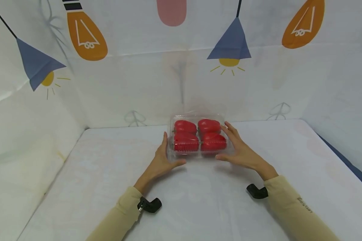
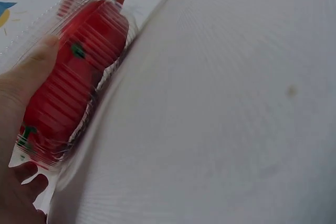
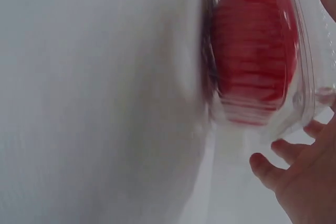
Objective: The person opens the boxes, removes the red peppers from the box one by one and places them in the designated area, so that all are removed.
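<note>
- Left hand (image 1: pixel 160 159): I read it as loose, fingers straight along the box's left wall, thumb stretched toward the front; nothing gripped, and I can't tell if the thumb touches
- Clear plastic box (image 1: pixel 187 154): mid-scene between both hands, at the far edge of the white table (image 1: pixel 205 201); whether the lid is latched, I can't tell
- Red peppers (image 1: pixel 186 142): four by my count, two rows of two inside the box, green stems showing in the left wrist view
- Handling, my guess: light to moderate load, thin springy walls that dent if squeezed, slick outside; peppers firm but bruisable, may roll about when tilted
- Where I'd take hold: low on both short ends, fingers spread under the base, thumbs on the front wall; I'd skip pulling on the lid alone, might pop
- Right hand (image 1: pixel 242 154): also unclosed, fingers spread by the right end, thumb held apart near the front corner; right wrist view blurry, so contact unclear to me
</note>
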Available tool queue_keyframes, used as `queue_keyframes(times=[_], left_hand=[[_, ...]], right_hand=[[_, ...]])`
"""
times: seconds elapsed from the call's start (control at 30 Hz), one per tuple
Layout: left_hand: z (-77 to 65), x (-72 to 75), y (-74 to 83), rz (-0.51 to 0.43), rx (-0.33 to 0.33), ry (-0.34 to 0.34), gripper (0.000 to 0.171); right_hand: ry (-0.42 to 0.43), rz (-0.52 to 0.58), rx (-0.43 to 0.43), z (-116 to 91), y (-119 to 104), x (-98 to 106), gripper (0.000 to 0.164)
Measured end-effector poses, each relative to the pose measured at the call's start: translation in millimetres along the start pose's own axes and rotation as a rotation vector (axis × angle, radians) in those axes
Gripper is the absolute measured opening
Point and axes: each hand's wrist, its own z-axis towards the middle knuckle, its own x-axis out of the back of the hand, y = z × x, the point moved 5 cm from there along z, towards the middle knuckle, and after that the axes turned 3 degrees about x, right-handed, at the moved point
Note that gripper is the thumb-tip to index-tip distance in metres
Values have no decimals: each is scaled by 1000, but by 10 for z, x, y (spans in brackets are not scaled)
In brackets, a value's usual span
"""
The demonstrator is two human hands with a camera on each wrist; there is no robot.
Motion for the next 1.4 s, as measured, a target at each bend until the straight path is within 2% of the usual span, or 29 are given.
queue_keyframes(times=[0.2,0.43,0.6,0.77,1.03,1.2,1.4], left_hand=[[2,0,7,-32,34,34,119],[7,5,8,-39,61,59,109],[15,5,14,-40,43,73,105],[25,0,16,-28,30,73,102],[24,11,-21,-27,63,48,99],[23,25,-39,-31,78,47,100],[18,5,-57,-50,76,45,102]], right_hand=[[31,-74,-8,25,-39,-80,96],[76,-173,31,67,-93,-99,93],[88,-220,53,112,-136,-57,87],[23,-253,42,172,-170,27,86],[-110,-404,7,266,-255,176,81],[-164,-494,48,300,-321,200,80],[-217,-625,149,316,-408,195,76]])
